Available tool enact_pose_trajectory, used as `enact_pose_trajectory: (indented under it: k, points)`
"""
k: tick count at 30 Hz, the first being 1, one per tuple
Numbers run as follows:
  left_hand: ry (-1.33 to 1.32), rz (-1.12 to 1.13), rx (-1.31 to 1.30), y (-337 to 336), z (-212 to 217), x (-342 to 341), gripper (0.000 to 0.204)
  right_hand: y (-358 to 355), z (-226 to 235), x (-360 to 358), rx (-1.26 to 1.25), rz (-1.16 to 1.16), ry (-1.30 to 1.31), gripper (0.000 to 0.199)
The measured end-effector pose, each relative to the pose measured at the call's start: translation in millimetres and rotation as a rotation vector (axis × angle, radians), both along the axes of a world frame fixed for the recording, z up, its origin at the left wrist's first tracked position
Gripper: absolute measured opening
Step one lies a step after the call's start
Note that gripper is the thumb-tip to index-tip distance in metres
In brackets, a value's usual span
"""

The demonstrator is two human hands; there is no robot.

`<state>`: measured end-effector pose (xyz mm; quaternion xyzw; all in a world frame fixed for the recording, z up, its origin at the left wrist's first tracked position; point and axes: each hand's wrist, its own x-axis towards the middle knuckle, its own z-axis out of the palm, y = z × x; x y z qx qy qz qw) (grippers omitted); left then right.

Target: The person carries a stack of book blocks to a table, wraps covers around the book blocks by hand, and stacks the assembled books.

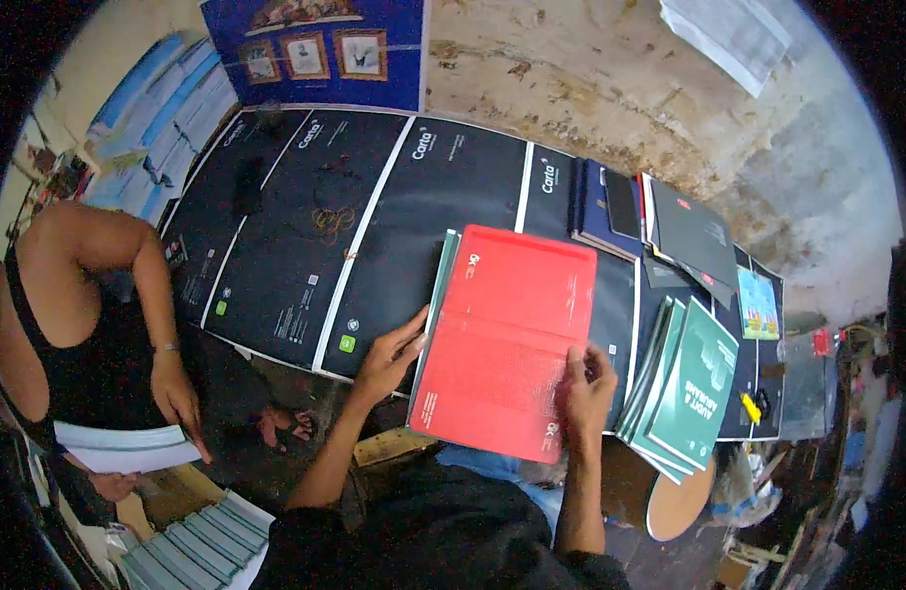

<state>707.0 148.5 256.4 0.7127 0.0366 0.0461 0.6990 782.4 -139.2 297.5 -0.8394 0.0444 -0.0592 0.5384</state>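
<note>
A red cover (507, 344), spread flat with a crease across its middle, is held above the near edge of the table. Along its left side shows the edge of a green booklet (445, 258) beneath it. My left hand (392, 356) is closed on that left edge, thumb on top. My right hand (586, 385) grips the red cover's right edge, its fingers bent. Just right of my right hand, a fanned stack of green booklets (694, 383) with white lettering lies on the table's near edge.
Black sheets with white seams cover the table (433, 206), with rubber bands (333, 226) on it. Dark blue books (600, 211), a phone (622, 204), grey folders (691, 231) and a yellow cutter (750, 408) lie rightward. At left, a co-worker (99, 295) handles white sheets (128, 447) beside stacked booklets (202, 541).
</note>
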Motion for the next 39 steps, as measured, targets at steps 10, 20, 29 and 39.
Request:
enact_pose_trajectory:
  k: [10, 20, 29, 39]
  points:
    - [-0.042, 0.161, -0.086, -4.9, -28.7, -14.0, 0.054, 5.2, 74.2, -0.5, 0.399, 0.2, 0.252, 0.043]
    - [0.057, 0.344, -0.025, -20.3, -21.1, -10.8, 0.048, -173.0, 134.8, 181.1, 0.766, -0.243, -0.532, 0.042]
    - [0.128, 0.151, -0.354, -14.5, -15.3, 0.9, 0.054, -79.2, 13.6, 110.1, 0.159, 0.066, -0.126, 0.064]
    - [0.294, 0.142, 0.444, -34.9, 12.9, 50.5, 0.062, -9.5, -60.2, 24.1, 0.619, 0.384, 0.112, 0.081]
